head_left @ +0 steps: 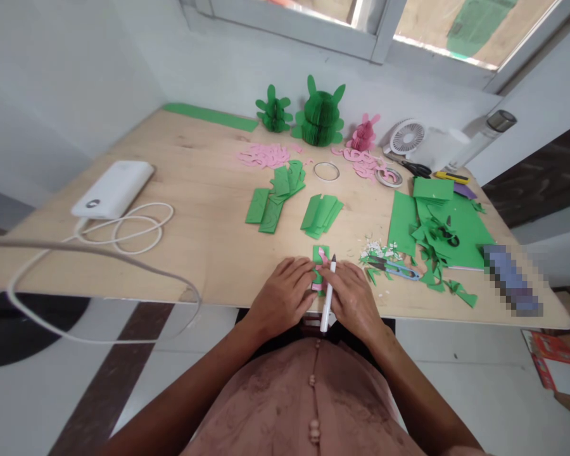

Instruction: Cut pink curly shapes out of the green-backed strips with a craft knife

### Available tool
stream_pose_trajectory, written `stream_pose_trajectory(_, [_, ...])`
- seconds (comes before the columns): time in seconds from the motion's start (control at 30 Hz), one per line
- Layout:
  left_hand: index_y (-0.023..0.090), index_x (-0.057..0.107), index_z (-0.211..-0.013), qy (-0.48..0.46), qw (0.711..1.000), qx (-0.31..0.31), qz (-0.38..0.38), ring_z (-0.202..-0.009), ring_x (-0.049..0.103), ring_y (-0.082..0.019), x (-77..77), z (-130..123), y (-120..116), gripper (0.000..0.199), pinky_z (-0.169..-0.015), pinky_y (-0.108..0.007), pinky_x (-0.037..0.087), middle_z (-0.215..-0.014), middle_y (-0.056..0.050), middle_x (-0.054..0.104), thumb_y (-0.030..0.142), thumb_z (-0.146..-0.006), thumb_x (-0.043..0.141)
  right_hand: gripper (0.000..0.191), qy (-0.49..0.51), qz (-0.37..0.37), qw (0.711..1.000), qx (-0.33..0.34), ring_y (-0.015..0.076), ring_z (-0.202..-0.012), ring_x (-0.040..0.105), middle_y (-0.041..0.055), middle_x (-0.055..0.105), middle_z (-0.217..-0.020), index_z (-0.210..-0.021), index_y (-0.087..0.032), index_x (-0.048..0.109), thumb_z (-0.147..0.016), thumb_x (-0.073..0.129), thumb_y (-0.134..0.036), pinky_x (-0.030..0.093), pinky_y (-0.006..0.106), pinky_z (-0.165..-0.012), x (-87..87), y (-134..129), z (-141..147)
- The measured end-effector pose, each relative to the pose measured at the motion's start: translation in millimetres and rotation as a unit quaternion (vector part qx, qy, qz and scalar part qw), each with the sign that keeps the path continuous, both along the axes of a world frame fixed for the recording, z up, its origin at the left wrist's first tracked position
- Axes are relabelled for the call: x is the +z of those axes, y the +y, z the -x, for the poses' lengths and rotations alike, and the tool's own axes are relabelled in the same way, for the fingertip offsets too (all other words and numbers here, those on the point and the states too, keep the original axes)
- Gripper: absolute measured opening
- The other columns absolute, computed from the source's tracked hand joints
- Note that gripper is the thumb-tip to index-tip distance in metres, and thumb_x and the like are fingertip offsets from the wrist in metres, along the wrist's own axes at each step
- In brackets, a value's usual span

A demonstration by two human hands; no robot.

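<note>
Green paper piece (320, 253) with a pink cutout (322, 256) lies on the table (213, 234) between my left hand (285, 292) and right hand (355, 296) in the head view. A bottle (482, 140) sits well beyond my right hand, its contents unclear to me. My right grips a white marker (327, 307); my half-curled left touches the paper, but whether it pinches I cannot tell.

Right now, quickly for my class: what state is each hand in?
Left hand: fingers at the green card; grip cannot be told.
Right hand: closed, holding the pen.
</note>
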State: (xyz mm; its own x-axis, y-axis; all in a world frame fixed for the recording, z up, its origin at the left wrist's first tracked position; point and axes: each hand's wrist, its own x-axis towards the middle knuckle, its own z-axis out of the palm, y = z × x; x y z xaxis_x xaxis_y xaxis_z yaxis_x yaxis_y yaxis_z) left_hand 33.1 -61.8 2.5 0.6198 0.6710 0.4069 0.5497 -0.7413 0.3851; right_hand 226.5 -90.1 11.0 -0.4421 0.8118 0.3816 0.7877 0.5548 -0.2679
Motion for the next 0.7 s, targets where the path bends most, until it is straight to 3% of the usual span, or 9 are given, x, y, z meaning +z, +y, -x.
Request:
stream_pose_trajectory(0.37, [0.015,0.061,-0.109,0.01,1.0,-0.005,0.005,-0.127,0.051,-0.026,3.0,0.1,-0.6,0.024,-0.108,-0.049,0.04,-0.127,-0.014,0.062,0.021,-0.091,0.046,0.049,0.008,0.0,1.0,-0.025,0.0253,-0.112,0.059,0.0113,0.068,-0.115,-0.137,-0.02,0.048,-0.088,0.046,-0.011,0.044,0.047,-0.099,-1.2,-6.6,-2.1])
stream_pose_trajectory(0.7, [0.015,0.061,-0.107,-0.024,1.0,-0.005,0.007,-0.123,0.054,-0.026,2.5,1.7,-1.4,0.022,-0.109,-0.048,0.041,-0.125,-0.013,0.063,0.023,-0.092,0.047,0.043,0.046,-0.027,0.998,-0.044,0.0252,-0.114,0.059,0.0131,0.065,-0.121,-0.132,-0.018,0.05,-0.089,0.048,-0.013,0.044,0.047,-0.099,-5.0,-9.1,-2.2])
